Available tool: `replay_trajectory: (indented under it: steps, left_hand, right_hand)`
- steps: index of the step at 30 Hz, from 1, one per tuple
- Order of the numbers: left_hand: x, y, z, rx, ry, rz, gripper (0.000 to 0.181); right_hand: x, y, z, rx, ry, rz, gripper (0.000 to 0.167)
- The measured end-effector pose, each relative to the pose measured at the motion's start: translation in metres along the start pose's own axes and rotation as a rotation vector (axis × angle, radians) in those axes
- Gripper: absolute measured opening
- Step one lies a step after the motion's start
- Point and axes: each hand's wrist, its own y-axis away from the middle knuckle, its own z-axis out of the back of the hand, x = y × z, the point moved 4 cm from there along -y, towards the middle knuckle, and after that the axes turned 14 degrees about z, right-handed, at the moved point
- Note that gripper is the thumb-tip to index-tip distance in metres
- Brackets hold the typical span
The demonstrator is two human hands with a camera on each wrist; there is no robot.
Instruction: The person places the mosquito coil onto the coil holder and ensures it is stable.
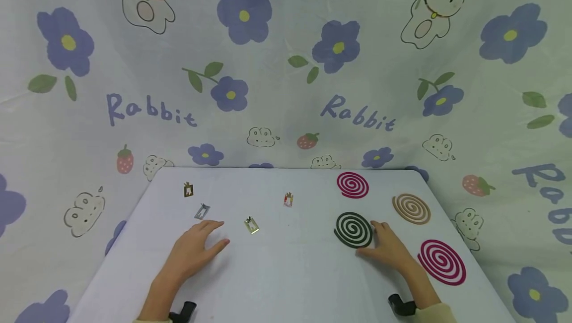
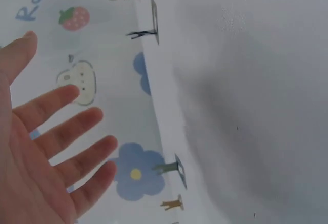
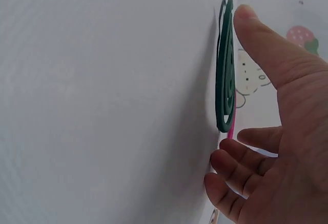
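In the head view, my right hand [image 1: 389, 249] is at the near right edge of a dark green mosquito coil [image 1: 353, 230]. Its thumb and fingers spread beside the rim without visibly closing on it; the right wrist view shows this coil [image 3: 224, 75] edge-on by the thumb. My left hand [image 1: 189, 253] hovers over the table's left side, fingers apart and holding nothing. Beyond its fingertips lies a silver metal coil stand [image 1: 200, 215], with a pale gold stand [image 1: 255, 230] to the right. A dark gold stand [image 1: 188, 195] and a red-and-gold stand [image 1: 288, 195] lie farther back.
Around the green coil lie a magenta coil [image 1: 353, 185] behind, a tan coil [image 1: 411, 209] at back right and another magenta coil [image 1: 442, 262] near the right forearm. The white table [image 1: 286, 283] ends at a patterned cloth [image 1: 277, 65].
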Motion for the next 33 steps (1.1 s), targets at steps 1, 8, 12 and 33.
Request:
replay_trajectory:
  steps: [1, 8, 12, 33]
  left_hand:
    - [-0.002, 0.000, -0.001, 0.004, 0.011, -0.002, 0.054]
    - [-0.013, 0.002, -0.009, 0.038, 0.074, -0.022, 0.050]
    - [-0.018, 0.003, -0.016, 0.064, 0.123, -0.015, 0.048]
    - [-0.047, -0.007, -0.045, 0.269, 0.442, -0.071, 0.052]
  right_hand:
    - [0.000, 0.000, -0.001, -0.001, 0.004, 0.000, 0.113]
    - [0.002, -0.003, -0.004, -0.003, 0.002, 0.006, 0.114]
    - [0.001, -0.004, -0.006, 0.001, 0.010, 0.006, 0.115]
    - [0.006, -0.014, -0.009, -0.007, -0.021, 0.020, 0.106]
